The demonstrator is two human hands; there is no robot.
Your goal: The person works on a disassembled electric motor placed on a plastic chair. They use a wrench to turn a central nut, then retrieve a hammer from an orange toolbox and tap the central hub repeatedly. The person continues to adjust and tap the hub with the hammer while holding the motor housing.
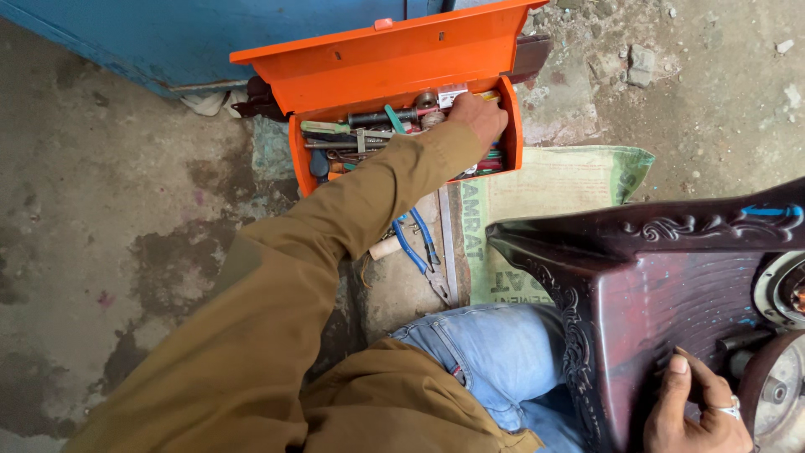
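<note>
Your left hand (480,116) reaches deep into the right end of an open orange metal toolbox (513,134) on the concrete floor, its lid tilted back against a blue wall. The fingers curl down among the tools, but they are buried in the clutter, so you cannot tell from here whether they have closed on anything. The box is crammed with screwdrivers, a green-handled tool and other steel pieces; expect hard, heavy, possibly oily items that snag on each other, best lifted by the handle, not the tip. Blue-handled pliers (417,243) lie on the floor just in front of the box, beside your knee. Your right hand (696,411) rests low at the right, fingers spread and pressed flat on a dark carved wooden panel (646,294) that lies across your lap. It looks stiff and weighty; steady it by its thick edge.
</note>
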